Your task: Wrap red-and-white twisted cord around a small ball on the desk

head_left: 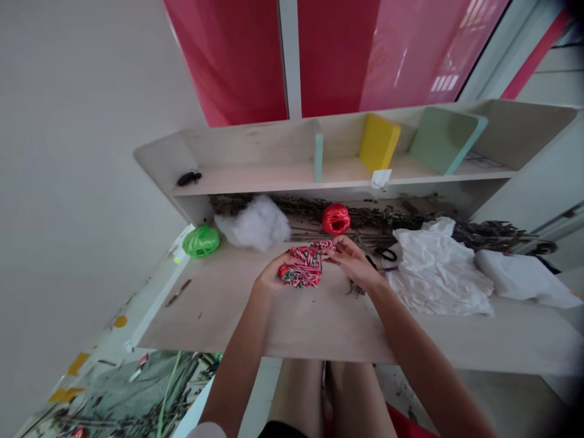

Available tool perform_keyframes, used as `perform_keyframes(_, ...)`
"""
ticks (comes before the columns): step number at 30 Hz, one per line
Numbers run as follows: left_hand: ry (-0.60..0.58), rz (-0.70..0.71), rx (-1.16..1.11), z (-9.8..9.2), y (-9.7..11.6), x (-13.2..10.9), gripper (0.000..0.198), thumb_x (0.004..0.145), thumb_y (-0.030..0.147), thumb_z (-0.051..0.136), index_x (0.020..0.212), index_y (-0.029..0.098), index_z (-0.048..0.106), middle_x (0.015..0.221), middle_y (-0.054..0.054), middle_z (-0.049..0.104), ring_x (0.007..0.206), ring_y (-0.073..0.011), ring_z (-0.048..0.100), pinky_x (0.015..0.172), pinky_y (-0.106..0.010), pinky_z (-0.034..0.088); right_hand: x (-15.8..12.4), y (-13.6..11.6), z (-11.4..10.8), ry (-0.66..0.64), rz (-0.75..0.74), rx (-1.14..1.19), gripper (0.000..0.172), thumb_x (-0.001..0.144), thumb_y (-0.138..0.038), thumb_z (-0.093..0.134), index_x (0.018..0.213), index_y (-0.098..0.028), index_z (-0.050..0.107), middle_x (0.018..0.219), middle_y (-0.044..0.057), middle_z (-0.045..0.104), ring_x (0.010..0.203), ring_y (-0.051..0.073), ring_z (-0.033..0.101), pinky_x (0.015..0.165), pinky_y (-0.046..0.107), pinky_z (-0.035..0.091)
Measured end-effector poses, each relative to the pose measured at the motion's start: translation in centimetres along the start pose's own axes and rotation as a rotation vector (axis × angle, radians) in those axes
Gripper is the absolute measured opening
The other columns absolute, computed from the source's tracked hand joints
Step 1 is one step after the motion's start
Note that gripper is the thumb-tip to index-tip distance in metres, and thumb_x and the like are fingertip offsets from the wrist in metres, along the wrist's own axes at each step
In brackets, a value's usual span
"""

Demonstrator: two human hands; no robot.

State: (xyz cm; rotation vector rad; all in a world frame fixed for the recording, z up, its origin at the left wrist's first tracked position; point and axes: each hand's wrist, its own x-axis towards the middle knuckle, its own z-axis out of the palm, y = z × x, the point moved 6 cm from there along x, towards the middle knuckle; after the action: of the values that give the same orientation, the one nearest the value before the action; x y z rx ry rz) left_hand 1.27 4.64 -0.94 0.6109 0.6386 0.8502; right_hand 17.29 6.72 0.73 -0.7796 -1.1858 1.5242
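Over the middle of the desk, my left hand is closed around a bundle wrapped in red, white and green striped cord. At the bundle's upper right end, my right hand pinches a smaller wrapped part in the same striped cord, its fingertips pressed together. Just behind the hands sits a red ball of plastic twine with a hollow centre. To the right of my right hand lie black-handled scissors, partly hidden by white crumpled material.
A green twine ball and white stuffing lie at the back left. Dry twigs run along the back, under a shelf with a yellow divider. Crumpled white paper lies on the right; a pen-like stick on the left.
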Motion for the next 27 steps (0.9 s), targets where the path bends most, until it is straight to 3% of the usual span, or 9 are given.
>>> perform_keyframes(6,0.082,0.001,0.183,0.9,0.1,0.0,0.036,0.056,0.015,0.066,0.091,0.009,0.07,0.076,-0.01,0.074,0.065,-0.0223,0.069,0.064,-0.032,0.054,0.5,0.7,-1.2,0.223,-0.006,0.069,0.049,0.05,-0.039,0.087,0.081,-0.023,0.053,0.08,-0.003,0.064,0.073,0.013,0.06,0.062,0.025,0.048)
perform_keyframes(11,0.129,0.082,0.38,1.8,0.1,0.1,0.046,0.053,0.014,0.075,0.099,0.011,0.071,0.076,-0.007,0.073,0.062,-0.019,0.067,0.058,-0.028,0.05,0.5,2.0,-1.9,0.359,0.114,0.175,0.053,0.04,-0.038,0.089,0.075,-0.021,0.053,0.064,-0.005,0.06,0.052,0.007,0.047,0.05,0.021,0.037)
perform_keyframes(14,0.126,0.096,0.395,1.9,0.1,0.2,0.048,0.053,0.014,0.076,0.1,0.011,0.071,0.077,-0.006,0.073,0.062,-0.0181,0.066,0.058,-0.027,0.05,0.4,2.3,-2.0,0.38,0.169,0.193,0.057,0.037,-0.039,0.09,0.076,-0.02,0.053,0.063,-0.006,0.058,0.05,0.006,0.044,0.048,0.02,0.034)
perform_keyframes(17,0.13,0.105,0.272,1.1,0.3,0.5,0.04,0.054,0.014,0.072,0.094,0.011,0.071,0.075,-0.007,0.073,0.067,-0.0211,0.069,0.063,-0.029,0.053,0.2,2.0,-1.7,0.323,0.173,0.132,0.057,0.046,-0.05,0.086,0.085,-0.022,0.056,0.073,-0.003,0.062,0.055,0.007,0.05,0.05,0.021,0.036)
perform_keyframes(19,0.144,0.124,0.141,0.2,0.5,0.6,0.031,0.056,0.017,0.067,0.086,0.012,0.071,0.072,-0.008,0.073,0.07,-0.0243,0.07,0.067,-0.033,0.055,0.1,2.0,-0.8,0.183,0.221,0.053,0.053,0.057,-0.059,0.078,0.089,-0.022,0.058,0.08,-0.001,0.064,0.056,0.008,0.051,0.048,0.021,0.034)
perform_keyframes(22,0.205,0.123,0.015,-1.2,0.6,0.7,0.019,0.058,0.022,0.062,0.072,0.013,0.069,0.069,-0.01,0.073,0.072,-0.0276,0.071,0.07,-0.037,0.057,-0.1,2.1,0.4,-0.014,0.275,-0.061,0.048,0.065,-0.064,0.07,0.078,-0.019,0.06,0.072,-0.001,0.059,0.049,0.005,0.038,0.043,0.021,0.023)
perform_keyframes(27,0.218,0.16,-0.134,-1.5,0.9,0.4,0.012,0.061,0.021,0.057,0.068,0.015,0.065,0.075,-0.01,0.074,0.079,-0.0304,0.072,0.08,-0.047,0.057,0.2,1.3,-0.8,0.05,0.182,-0.111,0.046,0.059,-0.061,0.075,0.07,-0.019,0.061,0.057,-0.005,0.043,0.048,0.006,0.025,0.044,0.022,0.016)
